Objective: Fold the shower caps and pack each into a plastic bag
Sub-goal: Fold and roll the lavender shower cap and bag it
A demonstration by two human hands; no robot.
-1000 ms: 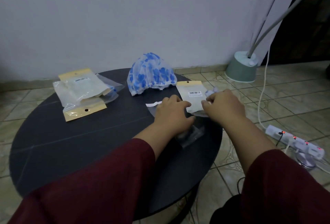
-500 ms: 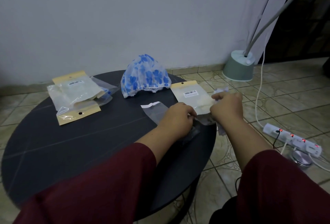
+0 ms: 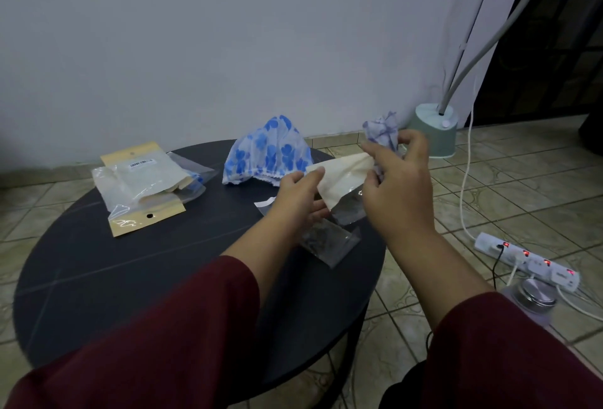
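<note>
My left hand [image 3: 301, 198] pinches the near edge of a cream-topped plastic bag [image 3: 341, 181] lifted above the round dark table [image 3: 130, 278]. My right hand [image 3: 396, 186] grips the bag's other side together with a bunched pale lilac shower cap [image 3: 381, 129] that sticks up above my fingers. A second, blue-flowered shower cap [image 3: 269, 152] sits domed on the table's far side. A clear empty bag [image 3: 329, 242] lies flat under my hands.
A pile of packed and spare bags [image 3: 143, 185] lies at the table's far left. On the tiled floor to the right are a green lamp base [image 3: 432, 132], a white power strip [image 3: 525, 260] with red lights and a cable.
Both hands have risen off the table, lifting the cream-topped bag. The lilac cap, earlier low by my right hand, is now held up at the bag's end.
</note>
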